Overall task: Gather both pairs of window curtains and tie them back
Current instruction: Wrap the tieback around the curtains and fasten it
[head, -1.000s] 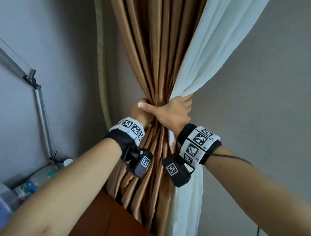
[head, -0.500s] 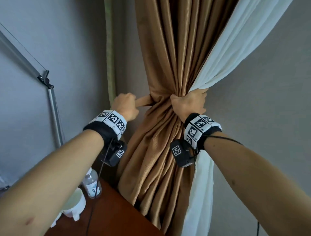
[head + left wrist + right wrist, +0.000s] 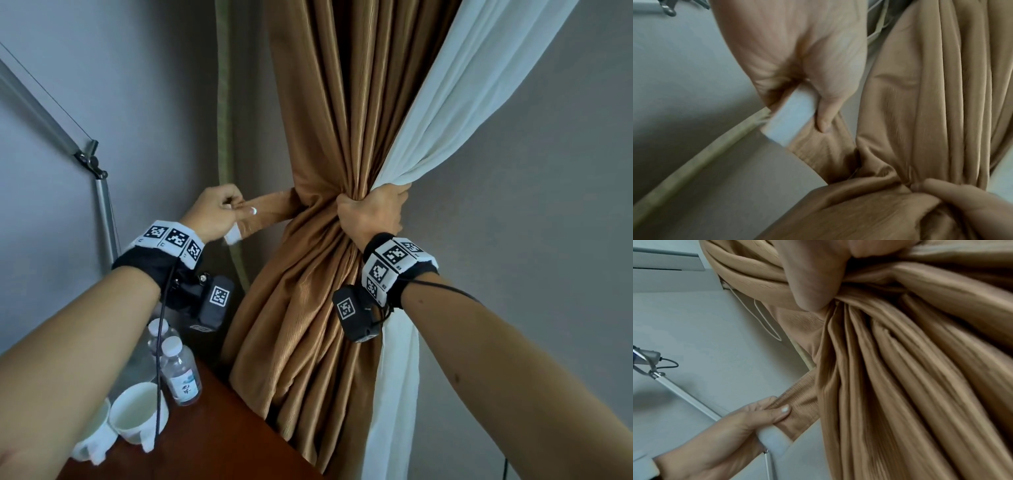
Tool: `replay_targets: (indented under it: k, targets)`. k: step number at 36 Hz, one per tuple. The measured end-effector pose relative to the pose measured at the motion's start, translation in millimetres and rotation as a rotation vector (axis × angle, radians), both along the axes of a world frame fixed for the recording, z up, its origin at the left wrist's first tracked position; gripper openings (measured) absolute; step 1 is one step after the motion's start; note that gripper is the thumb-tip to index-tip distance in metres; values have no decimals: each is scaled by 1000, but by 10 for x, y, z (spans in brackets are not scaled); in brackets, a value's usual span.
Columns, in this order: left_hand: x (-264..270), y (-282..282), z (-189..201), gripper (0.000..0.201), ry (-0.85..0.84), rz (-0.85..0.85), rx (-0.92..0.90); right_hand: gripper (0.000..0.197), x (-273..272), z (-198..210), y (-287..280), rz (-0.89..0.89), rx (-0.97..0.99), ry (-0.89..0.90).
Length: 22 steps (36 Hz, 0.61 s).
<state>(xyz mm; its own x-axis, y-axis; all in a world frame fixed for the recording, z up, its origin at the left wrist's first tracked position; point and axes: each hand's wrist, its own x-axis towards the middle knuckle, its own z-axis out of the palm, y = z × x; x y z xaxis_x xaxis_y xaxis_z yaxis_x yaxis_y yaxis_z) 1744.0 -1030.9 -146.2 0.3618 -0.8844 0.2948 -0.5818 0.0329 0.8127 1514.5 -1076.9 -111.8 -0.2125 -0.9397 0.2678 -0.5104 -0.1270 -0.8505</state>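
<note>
A brown pleated curtain [image 3: 346, 113] and a white sheer curtain [image 3: 455, 113] hang gathered into one bunch against the wall. My right hand [image 3: 371, 214] grips the bunch at its waist, fingers wrapped round both fabrics. A brown tieback strap [image 3: 274, 209] with a white patch at its end [image 3: 789, 116] runs out to the left from behind the bunch. My left hand [image 3: 219, 212] pinches the strap's end between thumb and fingers, pulled taut. In the right wrist view the left hand [image 3: 748, 423] holds the strap [image 3: 799, 404] beside the curtain folds [image 3: 900, 369].
A reddish wooden table [image 3: 212, 445] stands below left, with two small water bottles [image 3: 180, 370] and white cups [image 3: 138, 414] on it. A metal lamp arm [image 3: 102, 212] rises along the grey wall at the left. An olive strip [image 3: 226, 137] runs down the wall.
My left hand let go of the bunch and moved left, drawing the tieback strap out. The right hand kept its grip on the gathered curtains. The view shifted down toward the table.
</note>
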Motion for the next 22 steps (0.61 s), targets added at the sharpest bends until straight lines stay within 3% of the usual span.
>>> replay_targets:
  k: [3, 11, 13, 16, 22]
  targets:
    - [74, 2, -6, 51, 19, 18, -46, 99, 7, -4, 0, -6, -11, 23]
    - [-37, 58, -55, 16, 126, 64, -79, 104, 49, -5, -6, -66, -31, 116]
    - [-81, 78, -90, 17, 50, 95, -97, 104, 45, -9, -31, -66, -35, 126]
    - [-135, 140, -99, 21, -194, 177, -116, 102, 16, -15, -54, -61, -64, 170]
    - [230, 306, -106, 22, -296, 305, -61, 98, -30, 7, -32, -34, -58, 151]
